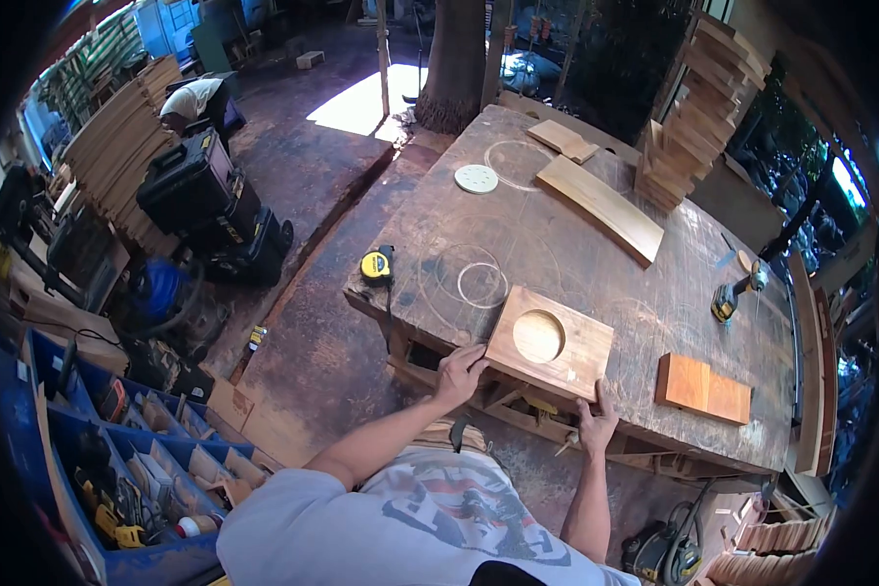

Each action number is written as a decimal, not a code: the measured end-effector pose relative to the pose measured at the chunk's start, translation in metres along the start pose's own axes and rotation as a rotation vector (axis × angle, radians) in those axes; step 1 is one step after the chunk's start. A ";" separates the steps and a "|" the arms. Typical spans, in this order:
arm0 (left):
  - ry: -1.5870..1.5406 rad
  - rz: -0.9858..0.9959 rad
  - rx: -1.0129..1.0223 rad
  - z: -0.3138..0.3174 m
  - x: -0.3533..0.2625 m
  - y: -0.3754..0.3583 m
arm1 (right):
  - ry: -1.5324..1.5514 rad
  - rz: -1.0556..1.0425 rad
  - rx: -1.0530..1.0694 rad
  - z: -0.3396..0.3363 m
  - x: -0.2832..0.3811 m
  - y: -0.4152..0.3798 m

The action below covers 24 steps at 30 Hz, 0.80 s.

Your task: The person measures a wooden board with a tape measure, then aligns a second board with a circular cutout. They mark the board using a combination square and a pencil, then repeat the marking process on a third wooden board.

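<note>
A rectangular wooden board [578,344] with a round recess lies at the near edge of the workbench [596,283]. My left hand [461,375] is closed on the board's left end. At its near right corner, my right hand [597,420] holds the edge between thumb and fingers. The undersides of both grips are hidden. Right of the board rests a reddish wooden block [703,389]. A yellow tape measure [376,266] sits at the bench's left edge, beyond my left hand.
Farther back on the bench are a long plank [601,208], a sanding disc [476,179] and a tall wood stack [693,122]. A cordless drill [735,296] stands at right. Blue bins [156,459] and black toolboxes [210,200] occupy the left; a person [200,103] bends behind them.
</note>
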<state>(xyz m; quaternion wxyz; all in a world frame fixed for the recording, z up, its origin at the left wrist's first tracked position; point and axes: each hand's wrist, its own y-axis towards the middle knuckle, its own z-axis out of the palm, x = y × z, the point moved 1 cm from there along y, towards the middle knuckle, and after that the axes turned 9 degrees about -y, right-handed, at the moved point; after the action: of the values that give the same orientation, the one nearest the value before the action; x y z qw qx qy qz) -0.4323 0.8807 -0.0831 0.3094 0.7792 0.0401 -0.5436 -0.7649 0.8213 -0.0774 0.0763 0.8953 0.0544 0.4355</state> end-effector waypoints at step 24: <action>-0.006 0.024 0.025 -0.005 -0.002 0.005 | -0.006 -0.079 -0.023 -0.001 0.002 0.001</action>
<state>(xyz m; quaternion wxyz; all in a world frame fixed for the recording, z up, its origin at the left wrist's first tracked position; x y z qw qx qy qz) -0.4270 0.8801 -0.0778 0.3062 0.7818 0.0229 -0.5427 -0.7639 0.8208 -0.0749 0.1041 0.8928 0.0843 0.4300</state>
